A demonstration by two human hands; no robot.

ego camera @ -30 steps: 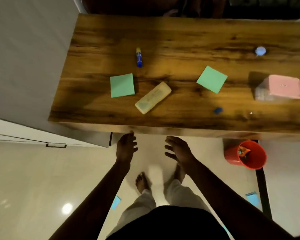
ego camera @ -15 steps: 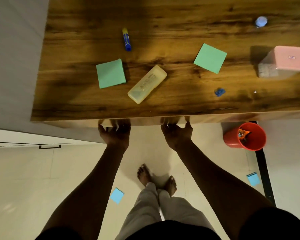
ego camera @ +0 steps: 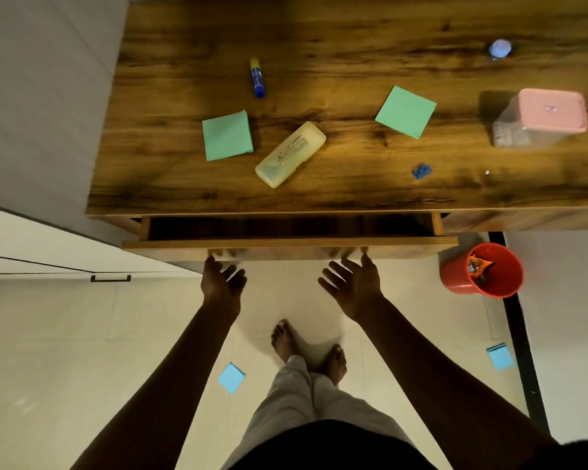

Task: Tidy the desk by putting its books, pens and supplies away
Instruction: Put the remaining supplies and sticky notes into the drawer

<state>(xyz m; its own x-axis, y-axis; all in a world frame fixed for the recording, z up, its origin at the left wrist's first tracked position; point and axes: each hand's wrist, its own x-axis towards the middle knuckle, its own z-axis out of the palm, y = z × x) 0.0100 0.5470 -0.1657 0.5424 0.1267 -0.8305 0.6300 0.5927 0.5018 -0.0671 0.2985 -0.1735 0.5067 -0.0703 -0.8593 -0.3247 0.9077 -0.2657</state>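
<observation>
Head view looks straight down over a dark-grained wooden desk whose shallow wooden drawer stands pulled a little way out from under the front edge, its inside too dark to read. The left hand and the right hand hang just below the drawer front, fingers spread and loose, holding nothing; the fingertips are blurred, so I cannot tell whether they touch the wood.

Nothing on the top looks put away yet. A translucent yellowish plastic pencil case lies slantwise near the middle front, with a square pad of green sticky notes just beside it to the left and a second green sticky-note square well off to the right. A blue-and-yellow glue stick lies further back, a small blue sharpener-like bit sits near the front right, and a pink-lidded clear plastic box stands at the far right.

To my eye the step in hand is opening storage. The gap looks too narrow for the case, so the next move probably calls for drawing the drawer further out, then lifting the nearest items in.
</observation>
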